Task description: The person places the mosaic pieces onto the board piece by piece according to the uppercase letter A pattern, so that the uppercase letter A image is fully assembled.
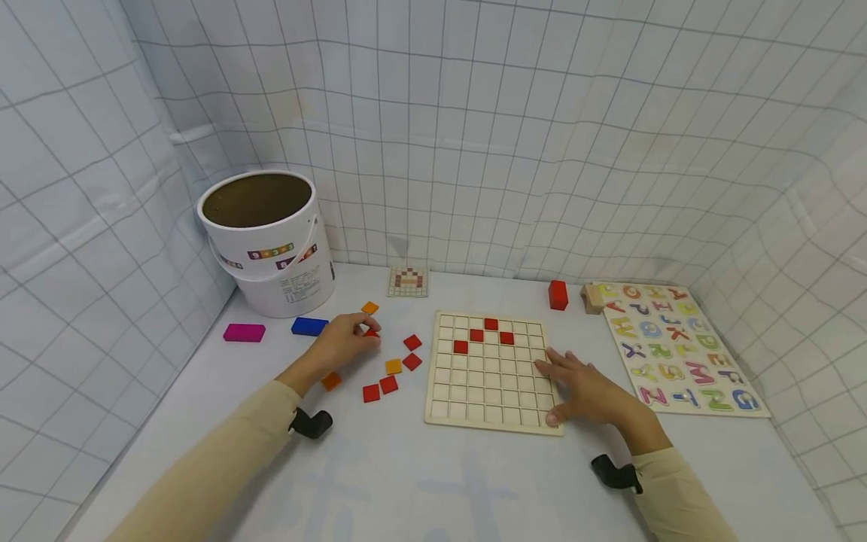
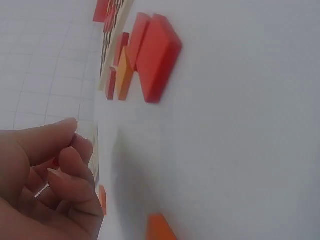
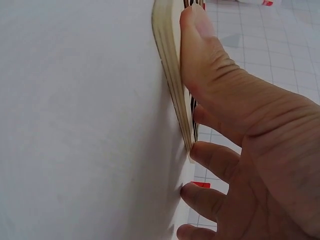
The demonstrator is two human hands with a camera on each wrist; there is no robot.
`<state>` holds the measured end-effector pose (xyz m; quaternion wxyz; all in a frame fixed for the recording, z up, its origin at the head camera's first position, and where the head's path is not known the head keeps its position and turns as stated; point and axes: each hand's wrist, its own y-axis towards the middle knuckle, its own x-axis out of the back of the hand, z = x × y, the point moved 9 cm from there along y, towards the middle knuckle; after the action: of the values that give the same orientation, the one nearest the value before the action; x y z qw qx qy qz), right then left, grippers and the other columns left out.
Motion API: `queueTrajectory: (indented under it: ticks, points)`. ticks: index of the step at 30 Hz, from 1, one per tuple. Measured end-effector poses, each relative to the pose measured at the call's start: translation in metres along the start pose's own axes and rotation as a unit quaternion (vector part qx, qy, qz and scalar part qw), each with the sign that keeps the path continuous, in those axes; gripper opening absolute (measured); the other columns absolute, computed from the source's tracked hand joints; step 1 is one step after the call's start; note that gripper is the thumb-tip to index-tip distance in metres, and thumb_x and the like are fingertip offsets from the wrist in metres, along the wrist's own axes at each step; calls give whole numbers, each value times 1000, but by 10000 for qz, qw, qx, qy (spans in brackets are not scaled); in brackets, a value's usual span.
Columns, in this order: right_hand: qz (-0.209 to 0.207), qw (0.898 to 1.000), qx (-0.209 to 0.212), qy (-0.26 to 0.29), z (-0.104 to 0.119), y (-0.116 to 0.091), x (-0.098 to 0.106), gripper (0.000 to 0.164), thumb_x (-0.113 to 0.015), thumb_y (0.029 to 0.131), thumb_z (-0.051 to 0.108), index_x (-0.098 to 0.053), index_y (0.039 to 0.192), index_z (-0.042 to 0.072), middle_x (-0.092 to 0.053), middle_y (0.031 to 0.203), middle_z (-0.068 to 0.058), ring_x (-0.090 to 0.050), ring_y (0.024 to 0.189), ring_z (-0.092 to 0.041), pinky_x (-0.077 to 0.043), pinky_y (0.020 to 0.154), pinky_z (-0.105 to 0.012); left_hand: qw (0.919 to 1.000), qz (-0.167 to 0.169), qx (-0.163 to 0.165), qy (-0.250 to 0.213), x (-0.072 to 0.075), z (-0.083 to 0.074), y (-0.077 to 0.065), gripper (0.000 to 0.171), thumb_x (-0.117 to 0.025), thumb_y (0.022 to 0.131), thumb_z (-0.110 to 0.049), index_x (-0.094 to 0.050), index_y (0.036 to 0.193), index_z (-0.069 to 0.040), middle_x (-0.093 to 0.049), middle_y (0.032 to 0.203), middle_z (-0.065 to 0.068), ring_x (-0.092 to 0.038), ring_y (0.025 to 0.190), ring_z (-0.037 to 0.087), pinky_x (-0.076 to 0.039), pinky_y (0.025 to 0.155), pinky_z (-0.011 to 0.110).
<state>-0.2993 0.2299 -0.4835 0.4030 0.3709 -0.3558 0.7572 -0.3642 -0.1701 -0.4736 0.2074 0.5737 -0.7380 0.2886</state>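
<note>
My left hand (image 1: 342, 342) pinches a red square tile (image 1: 370, 333) over the table, left of the board; in the left wrist view the curled fingers hide most of it. Around that hand lie loose red tiles (image 1: 371, 393) and orange tiles (image 1: 393, 366). A wooden grid board (image 1: 484, 391) lies flat in the middle, with red tiles (image 1: 491, 324) set in several of its upper cells. On the board's right edge rests my right hand (image 1: 585, 388), fingers spread and thumb near the lower corner. In the right wrist view its thumb (image 3: 210, 65) touches the board's rim.
A white bucket (image 1: 287, 263) stands at the back left, near magenta (image 1: 244, 333) and blue blocks (image 1: 309, 326). A small pattern card (image 1: 408, 282) lies behind the board. At right are a red block (image 1: 558, 295), a wooden block (image 1: 592, 299) and a letter puzzle (image 1: 677, 350).
</note>
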Motion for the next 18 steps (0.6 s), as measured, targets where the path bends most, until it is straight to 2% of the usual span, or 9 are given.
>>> queueTrajectory:
  ticks: [3, 6, 9, 11, 15, 18]
  points:
    - [5, 10000, -19, -17, -1, 1, 0, 108, -88, 66, 53, -43, 156, 13, -21, 168, -16, -11, 151, -53, -8, 115, -73, 9993, 25, -12, -366, -9, -15, 4, 33, -72, 96, -21, -65, 126, -9, -59, 84, 9, -56, 75, 23, -45, 67, 30]
    - [13, 10000, -35, -9, -1, 3, -1, 109, -88, 65, 54, -43, 156, 14, -20, 168, -16, -11, 151, -52, -7, 115, -73, 9973, 106, -44, -723, -27, -35, 8, 37, -75, 94, -21, -63, 126, -9, -64, 82, 8, -57, 70, 21, -46, 63, 28]
    - [20, 10000, 5, 30, 0, 4, -2, 109, -88, 66, 54, -43, 156, 13, -20, 168, -16, -10, 151, -53, -7, 115, -73, 9921, 336, -100, -1200, -55, -56, 8, 38, -77, 91, -19, -62, 125, -9, -64, 77, 8, -53, 64, 19, -43, 58, 29]
    - [29, 10000, -5, 53, 1, 4, -2, 108, -88, 66, 53, -43, 156, 13, -20, 168, -16, -10, 152, -52, -6, 116, -73, 9877, 504, -269, -1452, -75, -73, 8, 35, -77, 90, -17, -62, 121, -8, -63, 74, 8, -51, 61, 17, -41, 56, 28]
    - [25, 10000, -21, 0, 1, 4, -2, 108, -88, 65, 55, -44, 155, 13, -21, 168, -17, -11, 151, -53, -8, 115, -73, 9821, 718, -469, -1678, -114, -107, 9, 30, -79, 89, -15, -63, 113, -9, -65, 72, 6, -55, 59, 16, -45, 56, 27]
    - [13, 10000, 3, -52, 0, 4, -2, 108, -87, 66, 56, -44, 155, 13, -22, 167, -18, -12, 150, -54, -9, 114, -74, 9778, 776, -411, -1903, -137, -125, 14, 31, -79, 89, -14, -63, 115, -8, -68, 73, 7, -59, 59, 16, -49, 58, 26]
